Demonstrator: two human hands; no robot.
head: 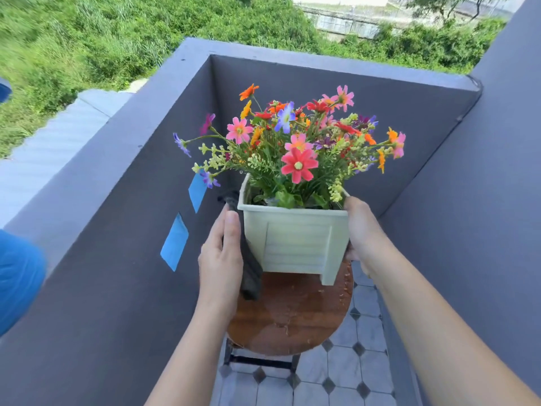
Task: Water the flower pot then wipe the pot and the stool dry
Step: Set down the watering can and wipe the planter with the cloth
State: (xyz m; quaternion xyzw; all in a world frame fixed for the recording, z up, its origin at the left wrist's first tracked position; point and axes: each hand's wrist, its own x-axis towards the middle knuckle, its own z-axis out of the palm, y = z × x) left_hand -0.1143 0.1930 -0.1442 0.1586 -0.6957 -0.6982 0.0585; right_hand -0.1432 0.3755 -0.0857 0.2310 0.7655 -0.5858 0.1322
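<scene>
A pale green square flower pot (295, 244) full of colourful flowers (298, 139) is held just above the far part of a round brown wooden stool (289, 315); only one pot foot shows near the seat. The seat looks wet, with dark patches and bits of debris. My left hand (221, 259) presses a dark cloth (248, 271) flat against the pot's left side. My right hand (361, 230) grips the pot's right side, thumb at the rim.
Grey balcony walls (123, 259) close in on the left, back and right, with two blue tape patches (174, 242) on the left wall. Grey tiled floor (345, 376) lies under the stool. Something blue (17, 276) shows at the left edge.
</scene>
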